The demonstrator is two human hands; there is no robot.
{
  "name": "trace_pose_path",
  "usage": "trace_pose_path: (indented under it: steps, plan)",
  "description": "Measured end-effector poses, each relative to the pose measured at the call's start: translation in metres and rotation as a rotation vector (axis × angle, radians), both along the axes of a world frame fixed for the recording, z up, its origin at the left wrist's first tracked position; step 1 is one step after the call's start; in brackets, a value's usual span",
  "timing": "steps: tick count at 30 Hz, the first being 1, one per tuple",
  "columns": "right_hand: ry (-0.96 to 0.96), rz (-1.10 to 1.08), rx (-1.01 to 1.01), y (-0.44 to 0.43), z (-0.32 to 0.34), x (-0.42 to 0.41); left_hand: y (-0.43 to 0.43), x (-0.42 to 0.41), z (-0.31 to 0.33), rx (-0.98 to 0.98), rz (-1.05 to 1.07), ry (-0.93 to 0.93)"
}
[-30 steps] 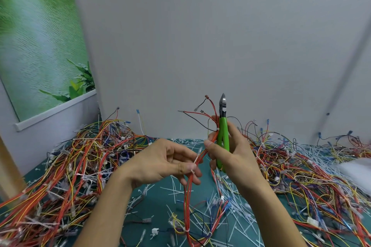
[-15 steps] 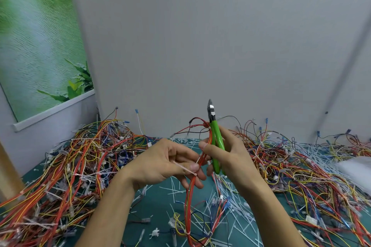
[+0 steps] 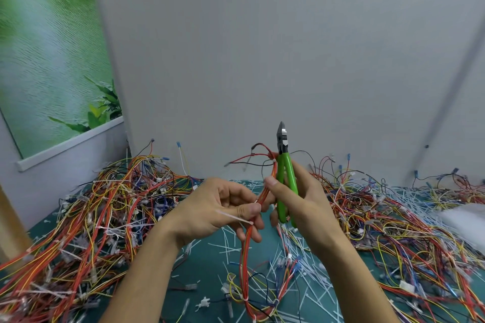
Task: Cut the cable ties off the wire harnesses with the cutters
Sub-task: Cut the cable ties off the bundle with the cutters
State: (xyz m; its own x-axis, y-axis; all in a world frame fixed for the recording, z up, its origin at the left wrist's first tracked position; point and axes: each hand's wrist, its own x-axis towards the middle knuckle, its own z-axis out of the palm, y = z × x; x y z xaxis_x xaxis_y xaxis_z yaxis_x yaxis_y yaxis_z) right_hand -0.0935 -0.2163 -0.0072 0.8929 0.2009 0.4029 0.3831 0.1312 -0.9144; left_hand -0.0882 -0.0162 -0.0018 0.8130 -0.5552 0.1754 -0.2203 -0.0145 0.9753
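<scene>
My left hand (image 3: 220,207) pinches a red and orange wire harness (image 3: 245,252) that hangs down to the table. A white cable tie (image 3: 233,217) sticks out leftward from the harness at my fingertips. My right hand (image 3: 301,199) grips green-handled cutters (image 3: 284,162) upright, jaws pointing up, and also holds the upper part of the same harness. The harness's loose wire ends fan out left of the cutter jaws. Another white tie circles the harness low down near the table.
Big heaps of tied wire harnesses (image 3: 86,217) lie left, and more (image 3: 393,223) lie right on the green mat (image 3: 204,265). Cut white ties (image 3: 301,270) litter the middle. A white bag (image 3: 464,220) sits far right; a grey wall stands close behind.
The cutters swung left, then back upright and slightly right. The cable tie at my left fingertips now sticks out sideways to the left instead of pointing up.
</scene>
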Motion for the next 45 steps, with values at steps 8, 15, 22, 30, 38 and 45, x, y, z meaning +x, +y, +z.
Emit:
trace_pose_path:
  steps: [8,15,22,30,38,45]
  plan:
    - [-0.05,-0.031,0.057,-0.005,-0.001,0.003,-0.004,0.0,0.0,-0.041,0.101,-0.019]
    - [-0.106,-0.073,0.073,-0.003,-0.001,0.003,-0.006,-0.002,0.003,-0.016,0.197,-0.11]
    - [-0.15,-0.079,0.109,0.0,-0.003,0.004,-0.008,-0.006,0.005,0.009,0.279,-0.194]
    - [-0.313,-0.18,0.117,0.011,-0.003,-0.001,-0.02,-0.01,0.004,-0.053,0.339,-0.232]
    - [-0.321,-0.205,0.122,0.011,-0.009,0.002,-0.022,-0.009,0.002,-0.034,0.347,-0.258]
    - [-0.294,-0.163,0.073,0.004,0.002,0.0,-0.022,-0.005,0.0,-0.041,0.358,-0.273]
